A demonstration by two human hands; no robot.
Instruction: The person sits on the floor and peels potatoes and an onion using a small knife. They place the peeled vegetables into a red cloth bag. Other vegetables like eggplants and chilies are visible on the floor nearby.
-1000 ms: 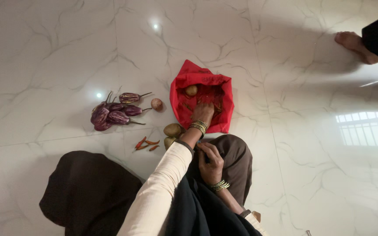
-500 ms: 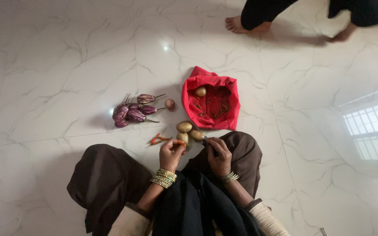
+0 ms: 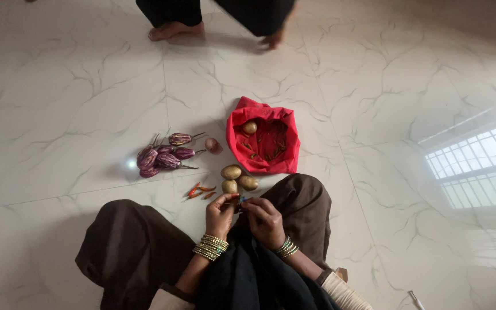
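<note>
I sit on the floor with both hands together over my lap. My left hand [image 3: 220,213] pinches a small red chilli [image 3: 232,199]. My right hand [image 3: 265,221] touches it from the other side and grips a small blue object [image 3: 242,199], too small to identify. Just beyond my fingers lie three potatoes [image 3: 231,171] and a few red chillies [image 3: 199,191]. Farther out is an open red cloth bag [image 3: 248,107] holding one potato [image 3: 250,127] and more chillies.
Several striped purple aubergines [image 3: 159,158] lie in a pile to the left, with a small brownish round vegetable [image 3: 212,144] beside them. Another person's bare feet [image 3: 173,30] stand on the white marble floor [image 3: 374,86] beyond the bag.
My left hand came out of the red bag with a chilli and met my right hand over my lap. The other person walked from right to left across the far floor.
</note>
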